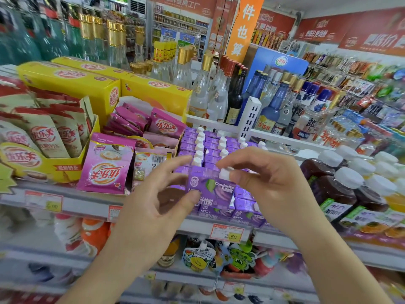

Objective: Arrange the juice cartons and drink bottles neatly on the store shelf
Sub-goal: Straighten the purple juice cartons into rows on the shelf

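- Seating one purple juice carton [211,189] at the front of its block on the shelf [92,205] appears to be the step in hand.
- Item: the carton, label facing out, white cap [225,173] on top, raised slightly above the front row of matching cartons [238,207]; whether its base touches them cannot be told.
- Right hand [269,178]: fingertips pinched on the cap and the carton's top edge.
- Left hand [160,194]: fingers spread, thumb tip on the label's lower left; a light steadying grip, not a clenched one.
- Stock behind: rows of capped cartons running back in lines, caps aligned.
- Neighbours: pink sachets [105,165] just to the left; dark juice bottles [337,187] with white caps to the right, near the block.
- Handling advice: lower it straight, base flat, into an open front slot; keep the label square to the shelf edge and the cap in line with those behind.
- Hold at the body as well as the cap; a cap-only pinch would likely let the carton swing.
- Risk: a sideways nudge could tip front cartons off the shelf lip above the price tag [228,233].
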A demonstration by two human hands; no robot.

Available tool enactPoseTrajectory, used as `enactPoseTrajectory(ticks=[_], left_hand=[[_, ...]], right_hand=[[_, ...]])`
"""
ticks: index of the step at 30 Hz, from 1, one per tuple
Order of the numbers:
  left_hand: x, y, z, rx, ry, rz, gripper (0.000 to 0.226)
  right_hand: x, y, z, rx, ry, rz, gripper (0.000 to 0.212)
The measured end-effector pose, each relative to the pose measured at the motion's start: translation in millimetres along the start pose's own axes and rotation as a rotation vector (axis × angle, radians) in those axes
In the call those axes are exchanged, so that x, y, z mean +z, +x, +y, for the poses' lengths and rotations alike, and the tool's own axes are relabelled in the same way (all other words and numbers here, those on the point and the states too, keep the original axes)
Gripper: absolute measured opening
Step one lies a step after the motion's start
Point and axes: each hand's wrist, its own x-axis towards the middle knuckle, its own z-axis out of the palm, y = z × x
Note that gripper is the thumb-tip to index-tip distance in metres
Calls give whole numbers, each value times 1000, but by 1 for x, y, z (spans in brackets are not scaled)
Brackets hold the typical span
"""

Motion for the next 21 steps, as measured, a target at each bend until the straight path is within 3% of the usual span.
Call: enactPoseTrajectory(ticks=[5,8,11,15,21], left_hand=[[13,-12,4,-133,-197,3,41],[21,-20,2,-242,-320,60,34],[27,-28,0,-303,-372,74,31],[32,-36,-1,-340,-353,41,35],[32,-38,0,-304,-234,-49,41]], right_hand=[[-1,-35,7,101,171,46,21],[0,-60,16,118,255,-46,45],[6,-81,26,32,77,-51,62],[14,-96,31,33,131,68,52],[15,-106,28,119,206,136,55]])
